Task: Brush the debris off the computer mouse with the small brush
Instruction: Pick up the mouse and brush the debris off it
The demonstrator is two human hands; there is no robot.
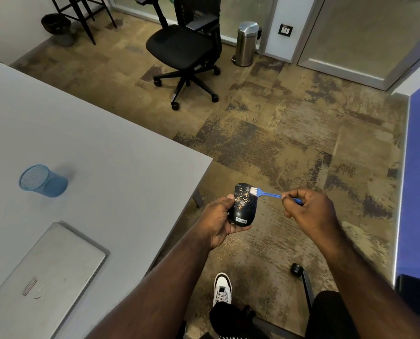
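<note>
Presently, at 9 o'clock in the head view, a blue mesh cup (43,181) lies tipped on the grey worktop (111,148), and a closed laptop (45,277) is seen at 7 o'clock. Off the worktop edge, over the carpet, the computer mouse (242,204) is held near centre frame by the left hand (217,222), which is closed around its near end, thumb along the left flank. Pale debris (242,199) is scattered across the upper shell. The small brush (265,192) is pinched by its blue handle in the curled right hand (308,209) at 3 o'clock of the mouse; its white bristles are set against the far right edge of the shell.

The brushing step is judged to be under way, with most debris not yet cleared. For the next stroke, the bristles would need to be drawn across the speckled area toward 9 o'clock, with the mouse tilted so that particles fall to the floor.
</note>
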